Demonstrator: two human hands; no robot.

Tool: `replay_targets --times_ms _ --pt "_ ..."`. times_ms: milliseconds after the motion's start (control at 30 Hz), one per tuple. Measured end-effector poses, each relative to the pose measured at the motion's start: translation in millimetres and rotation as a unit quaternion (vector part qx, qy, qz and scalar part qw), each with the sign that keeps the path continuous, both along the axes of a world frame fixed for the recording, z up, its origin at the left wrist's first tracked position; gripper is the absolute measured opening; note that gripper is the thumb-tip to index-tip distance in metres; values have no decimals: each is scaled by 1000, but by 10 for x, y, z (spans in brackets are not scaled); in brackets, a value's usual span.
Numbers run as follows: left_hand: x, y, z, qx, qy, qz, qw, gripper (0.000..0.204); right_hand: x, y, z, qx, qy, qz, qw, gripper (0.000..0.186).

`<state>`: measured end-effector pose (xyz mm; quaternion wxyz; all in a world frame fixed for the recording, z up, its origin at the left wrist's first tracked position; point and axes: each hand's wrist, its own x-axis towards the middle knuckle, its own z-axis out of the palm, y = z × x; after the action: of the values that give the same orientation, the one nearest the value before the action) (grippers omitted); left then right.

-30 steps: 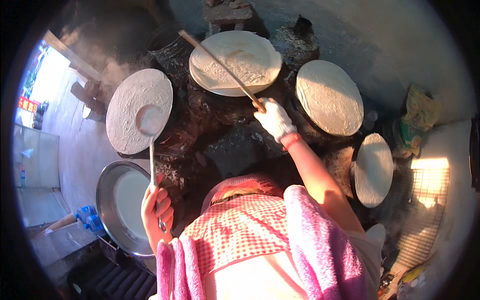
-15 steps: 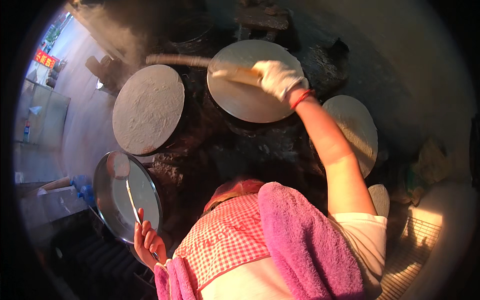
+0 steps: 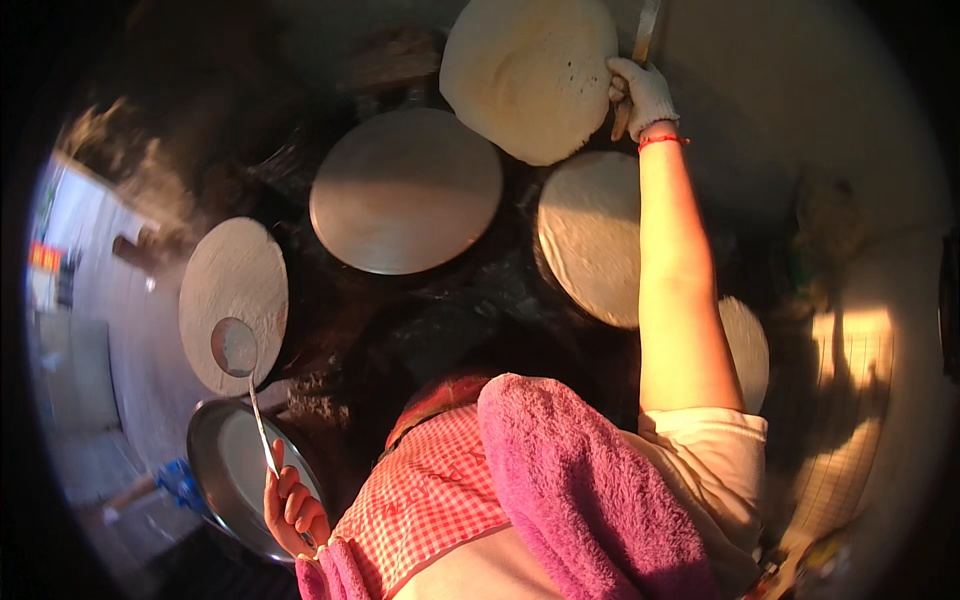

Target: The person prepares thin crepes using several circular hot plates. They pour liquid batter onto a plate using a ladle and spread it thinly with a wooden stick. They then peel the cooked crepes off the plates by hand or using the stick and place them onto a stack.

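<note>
My left hand (image 3: 296, 505) grips the handle of a ladle (image 3: 235, 347), whose round bowl hangs over the left pancake (image 3: 233, 265). Below it stands a wide metal basin (image 3: 203, 470) of pale batter. My right hand (image 3: 643, 95), in a white knitted glove, is closed on a long, flat wooden stick (image 3: 648, 30) that points away from me. Right beside the glove is a large round pancake (image 3: 530, 75) with small dark spots; whether my fingers also pinch its edge I cannot tell. The middle griddle (image 3: 405, 190) has a bare, shiny top.
Another pancake (image 3: 590, 240) covers the griddle at the right, partly behind my forearm. A smaller pale round (image 3: 745, 350) shows beyond my upper arm. A wire rack (image 3: 840, 430) stands at the far right. Dark stove surfaces lie between the griddles.
The pale round layer has left the middle griddle, and a pancake now lies farther off beside the glove. My right hand swung right with the stick. The view turned right; the ladle stays held.
</note>
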<state>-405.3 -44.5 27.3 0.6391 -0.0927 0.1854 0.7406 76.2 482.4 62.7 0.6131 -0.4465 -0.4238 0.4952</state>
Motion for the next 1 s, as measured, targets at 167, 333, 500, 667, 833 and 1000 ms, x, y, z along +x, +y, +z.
replay_targets --times_ms 167,333,500,667,833,1000 --pt "-321 122 -92 -23 4 -182 983 48 1025 -1456 590 -43 -19 -222 974 17" --pt "47 555 -352 -43 10 -326 944 48 2179 -3694 1076 -26 -84 -391 916 23" --pt "801 659 -506 -20 -54 -497 866 47 3095 -6355 1638 6 -104 -552 827 19" --pt "1827 586 -640 -56 12 -582 811 47 3560 -8824 1846 18 -107 -680 725 19" --pt "3234 313 -456 -67 107 -629 767 46 4027 -11022 1114 116 -14 -692 713 50" --pt "4324 -65 -288 -76 180 -637 746 46 4161 -12648 -435 152 163 -808 545 17"
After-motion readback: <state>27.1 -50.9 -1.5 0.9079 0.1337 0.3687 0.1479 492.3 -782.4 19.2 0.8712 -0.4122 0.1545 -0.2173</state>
